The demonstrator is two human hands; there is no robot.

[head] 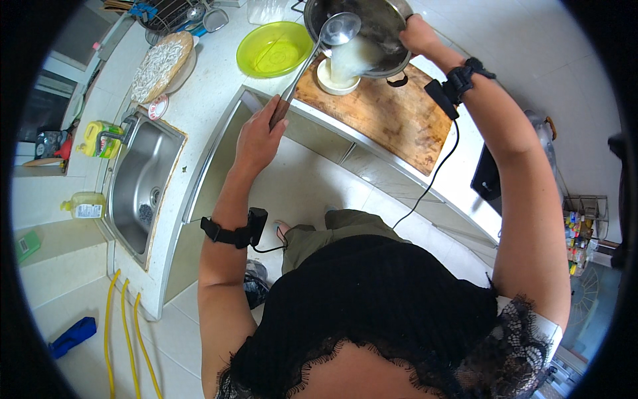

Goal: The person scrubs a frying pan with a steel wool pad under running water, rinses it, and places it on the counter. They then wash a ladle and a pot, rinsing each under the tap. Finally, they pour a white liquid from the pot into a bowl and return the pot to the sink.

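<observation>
My left hand (pixel 260 133) is closed around the handle of a metal ladle (pixel 341 29), whose bowl is at the mouth of a dark cooking pot (pixel 384 20). The pot is tilted, and my right hand (pixel 418 35) grips its rim or a handle there; which one cannot be told. Cloudy whitish liquid (pixel 349 59) pours from the pot into a white bowl (pixel 339 91). That bowl stands on a wooden cutting board (pixel 371 112). Another pot handle sticks out at the lower side. Left of the pot is a translucent green basin (pixel 274 50).
A round tray of floury white strips (pixel 162 65) rests on a bowl beside the steel sink (pixel 134 199). Bottles (pixel 88 205) stand by the sink. A rack with ladles (pixel 215 20) is at the upper left. A dark cable (pixel 438 174) hangs from my right wrist strap.
</observation>
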